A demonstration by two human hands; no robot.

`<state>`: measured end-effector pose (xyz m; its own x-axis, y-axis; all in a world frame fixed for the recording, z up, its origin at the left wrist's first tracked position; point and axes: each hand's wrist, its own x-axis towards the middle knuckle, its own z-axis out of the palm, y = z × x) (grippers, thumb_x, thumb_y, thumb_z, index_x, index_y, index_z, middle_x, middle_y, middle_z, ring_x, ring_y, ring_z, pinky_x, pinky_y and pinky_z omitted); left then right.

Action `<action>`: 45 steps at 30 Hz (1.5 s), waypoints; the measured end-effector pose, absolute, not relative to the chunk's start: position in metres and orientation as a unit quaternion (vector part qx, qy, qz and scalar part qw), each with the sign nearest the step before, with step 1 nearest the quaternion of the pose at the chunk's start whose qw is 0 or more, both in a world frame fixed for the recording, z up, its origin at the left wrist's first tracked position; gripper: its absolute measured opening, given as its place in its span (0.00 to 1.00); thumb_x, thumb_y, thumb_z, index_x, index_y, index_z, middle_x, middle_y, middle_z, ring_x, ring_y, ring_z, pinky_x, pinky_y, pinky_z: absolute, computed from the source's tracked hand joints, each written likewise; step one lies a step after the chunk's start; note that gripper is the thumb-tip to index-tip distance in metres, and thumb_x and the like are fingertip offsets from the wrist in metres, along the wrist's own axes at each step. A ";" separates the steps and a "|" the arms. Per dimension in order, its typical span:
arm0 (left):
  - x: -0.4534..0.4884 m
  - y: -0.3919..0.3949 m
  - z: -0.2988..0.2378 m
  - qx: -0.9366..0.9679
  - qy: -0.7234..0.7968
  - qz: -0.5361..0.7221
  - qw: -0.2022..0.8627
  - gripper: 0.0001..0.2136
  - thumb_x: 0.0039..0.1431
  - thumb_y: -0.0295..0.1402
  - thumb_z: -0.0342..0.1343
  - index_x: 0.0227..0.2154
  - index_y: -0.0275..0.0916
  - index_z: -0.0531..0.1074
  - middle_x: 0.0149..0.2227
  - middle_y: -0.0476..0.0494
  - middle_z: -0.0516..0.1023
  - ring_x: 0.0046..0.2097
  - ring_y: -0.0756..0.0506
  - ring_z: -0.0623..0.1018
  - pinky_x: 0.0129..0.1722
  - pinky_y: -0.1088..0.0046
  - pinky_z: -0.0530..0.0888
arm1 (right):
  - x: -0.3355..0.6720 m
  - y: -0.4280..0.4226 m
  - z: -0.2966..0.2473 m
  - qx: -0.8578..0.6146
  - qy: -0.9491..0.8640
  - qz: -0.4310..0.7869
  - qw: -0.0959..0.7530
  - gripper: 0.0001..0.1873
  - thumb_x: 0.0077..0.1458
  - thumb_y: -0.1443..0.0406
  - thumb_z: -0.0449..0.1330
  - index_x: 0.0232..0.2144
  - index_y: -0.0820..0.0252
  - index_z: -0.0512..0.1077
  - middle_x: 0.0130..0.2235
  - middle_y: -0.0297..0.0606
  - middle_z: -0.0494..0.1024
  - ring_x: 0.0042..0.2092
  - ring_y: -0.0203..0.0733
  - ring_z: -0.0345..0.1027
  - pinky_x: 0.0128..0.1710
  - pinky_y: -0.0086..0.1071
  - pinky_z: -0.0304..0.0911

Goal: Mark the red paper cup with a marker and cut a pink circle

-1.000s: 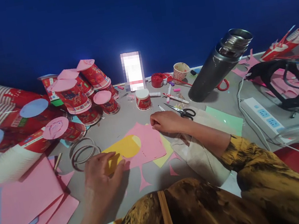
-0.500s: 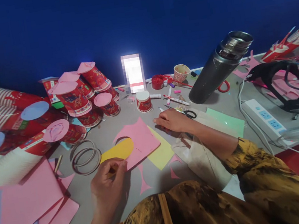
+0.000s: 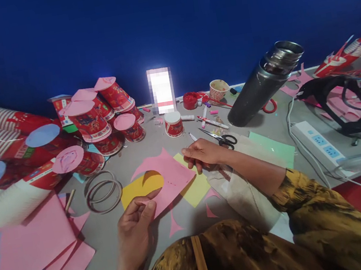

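My left hand [image 3: 136, 227] pinches the near edge of a pink paper sheet [image 3: 170, 177] that has a curved cut-out, and lifts it slightly off the table. A yellow rounded paper piece [image 3: 137, 188] shows through the cut-out, under the pink sheet. My right hand [image 3: 202, 154] is closed at the pink sheet's far right corner, fingers curled; what they grip is too small to make out. A pale yellow sheet [image 3: 196, 189] lies beneath, and black-handled scissors [image 3: 222, 137] lie just beyond my right hand.
Stacked red paper cups with pink lids [image 3: 95, 116] crowd the left. Pink paper sheets [image 3: 27, 250] lie at the near left, metal rings [image 3: 102, 190] beside them. A dark flask [image 3: 261, 83], a power strip [image 3: 317, 143], headphones [image 3: 349, 99], markers [image 3: 212, 120] and a small cup [image 3: 173, 123] stand farther back.
My left hand shifted from the yellow piece to gripping the pink sheet's edge, and the pink sheet turned and lifted. My right hand slid a little toward me along the sheet's corner.
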<state>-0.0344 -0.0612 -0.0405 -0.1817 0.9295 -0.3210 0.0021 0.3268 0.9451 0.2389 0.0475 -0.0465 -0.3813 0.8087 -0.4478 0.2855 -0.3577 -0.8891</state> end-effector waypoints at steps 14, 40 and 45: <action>-0.041 -0.065 -0.048 0.415 0.529 0.349 0.653 0.25 0.44 0.58 0.76 0.28 0.41 0.78 0.42 0.33 0.88 0.49 0.33 0.84 0.49 0.61 0.78 | 0.237 0.044 -0.044 -0.420 -0.439 0.736 0.299 0.26 0.41 0.56 0.80 0.39 0.63 0.80 0.21 0.23 0.73 0.20 0.29 0.60 0.21 0.24 0.52; -0.001 -0.003 -0.011 0.460 0.622 0.358 0.523 0.22 0.42 0.48 0.71 0.13 0.41 0.66 0.16 0.54 0.61 0.22 0.51 0.60 0.22 0.74 0.57 | 0.342 0.007 -0.028 -0.711 -0.677 0.177 0.068 0.06 0.64 0.62 0.64 0.37 0.59 0.76 0.40 0.42 0.82 0.41 0.47 0.74 0.39 0.34 0.56; 0.002 0.006 0.001 0.458 0.599 0.391 0.527 0.19 0.41 0.45 0.70 0.14 0.42 0.66 0.17 0.54 0.62 0.23 0.51 0.59 0.22 0.74 0.57 | 0.348 0.015 -0.040 -0.712 -0.680 0.160 0.071 0.06 0.60 0.61 0.64 0.34 0.57 0.76 0.38 0.43 0.82 0.40 0.50 0.75 0.38 0.36 0.58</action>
<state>0.0020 0.0058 0.0014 -0.0250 0.9618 -0.2725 0.1371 0.2734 0.9521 0.3481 0.0149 -0.0397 0.0247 0.9909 -0.1323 0.9454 -0.0662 -0.3190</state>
